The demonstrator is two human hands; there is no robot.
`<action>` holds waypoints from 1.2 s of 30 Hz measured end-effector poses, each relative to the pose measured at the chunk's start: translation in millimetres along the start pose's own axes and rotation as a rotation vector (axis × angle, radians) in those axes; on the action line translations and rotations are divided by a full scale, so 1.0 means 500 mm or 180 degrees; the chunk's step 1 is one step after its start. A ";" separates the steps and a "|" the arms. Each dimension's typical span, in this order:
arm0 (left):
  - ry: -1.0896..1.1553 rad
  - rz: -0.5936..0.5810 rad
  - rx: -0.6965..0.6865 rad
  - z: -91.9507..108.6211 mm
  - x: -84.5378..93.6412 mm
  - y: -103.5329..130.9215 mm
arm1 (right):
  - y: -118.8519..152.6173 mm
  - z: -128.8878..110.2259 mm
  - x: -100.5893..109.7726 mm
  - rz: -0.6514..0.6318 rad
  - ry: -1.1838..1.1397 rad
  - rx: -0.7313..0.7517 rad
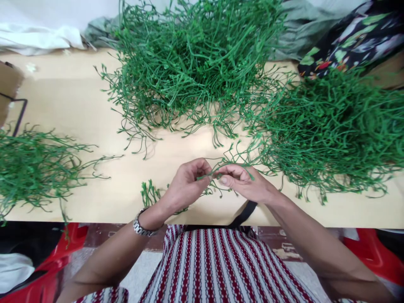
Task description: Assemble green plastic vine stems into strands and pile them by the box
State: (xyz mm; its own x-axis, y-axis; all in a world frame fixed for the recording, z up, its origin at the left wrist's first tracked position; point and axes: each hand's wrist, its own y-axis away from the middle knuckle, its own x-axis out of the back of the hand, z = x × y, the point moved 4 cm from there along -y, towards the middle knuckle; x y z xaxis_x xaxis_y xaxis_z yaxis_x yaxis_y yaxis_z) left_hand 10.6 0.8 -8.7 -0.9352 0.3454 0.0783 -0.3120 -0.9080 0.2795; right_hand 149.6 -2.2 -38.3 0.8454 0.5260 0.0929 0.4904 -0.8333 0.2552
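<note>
My left hand and my right hand meet above the table's near side, fingertips almost touching. Between them runs a thin green artificial plant stem, pinched by both hands, with sprigs branching out past the fingers. Exactly how the fingertips join on it is hidden. Under and beside my left wrist lies a small bunch of short green sprigs. Just beyond my right hand, loose stems reach out from the right-hand heap of green stems.
A large pile of green stems fills the far middle of the table. Another heap lies at the left, some stems hanging over the near edge. Cloths lie along the back. Red chairs stand below the table.
</note>
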 end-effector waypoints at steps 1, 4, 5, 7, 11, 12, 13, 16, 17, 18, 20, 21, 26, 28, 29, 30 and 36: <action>-0.0061 0.0008 -0.0059 0.001 -0.001 0.000 | -0.001 0.005 -0.002 0.0028 0.0100 0.0022; -0.0288 0.0010 -0.0197 -0.001 -0.002 0.002 | -0.005 0.018 -0.003 0.0213 0.0420 0.0109; -0.0363 0.0016 -0.0234 -0.003 -0.001 0.003 | -0.006 0.019 -0.002 0.0271 0.0539 0.0154; -0.0517 0.0055 -0.0287 -0.007 0.001 0.005 | -0.005 0.014 0.001 0.0351 0.0828 0.0285; -0.0968 -0.0039 -0.0256 -0.008 0.005 0.006 | -0.003 -0.013 0.002 0.0318 0.1683 0.0706; -0.1075 -0.0121 -0.0196 -0.008 0.004 0.005 | -0.002 -0.020 0.001 0.0328 0.1929 0.0790; -0.1147 -0.0204 -0.0135 -0.007 0.004 0.005 | -0.001 -0.026 0.000 0.0346 0.2153 0.0862; -0.1119 -0.0428 -0.0055 -0.001 0.003 0.006 | 0.005 -0.039 -0.001 0.0339 0.2295 0.1047; -0.1044 -0.0528 -0.0053 0.002 0.002 0.008 | 0.007 -0.041 -0.001 0.0257 0.2190 0.1120; -0.0965 -0.0642 -0.0041 0.004 0.000 0.010 | 0.009 -0.043 0.000 0.0119 0.2072 0.1201; -0.0810 -0.0882 0.0037 0.006 -0.003 0.015 | 0.014 -0.046 0.002 -0.0185 0.1944 0.1335; -0.0744 -0.0979 0.0099 0.008 -0.005 0.018 | 0.016 -0.048 0.004 -0.0332 0.1939 0.1393; -0.0359 -0.1172 0.0404 0.017 -0.014 0.028 | 0.031 -0.068 0.018 -0.0514 0.1745 0.1736; -0.0197 -0.1151 0.0552 0.018 -0.015 0.027 | 0.034 -0.070 0.024 -0.0415 0.1608 0.1646; -0.0132 -0.1106 0.0610 0.017 -0.014 0.024 | 0.035 -0.067 0.027 -0.0328 0.1525 0.1536; -0.0074 -0.1032 0.0646 0.015 -0.013 0.021 | 0.035 -0.063 0.031 -0.0217 0.1441 0.1422; 0.0518 -0.0515 0.0661 0.009 -0.006 -0.001 | 0.028 -0.051 0.039 0.0001 0.1322 0.1138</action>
State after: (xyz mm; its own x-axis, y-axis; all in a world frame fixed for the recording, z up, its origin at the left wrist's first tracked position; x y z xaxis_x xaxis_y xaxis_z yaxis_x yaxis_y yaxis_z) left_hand 14.5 1.1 -4.8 -0.8960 0.4238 -0.1326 -0.4337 -0.7707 0.4669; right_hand 167.3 0.8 -8.3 0.7265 0.4883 0.4835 0.5926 -0.8014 -0.0811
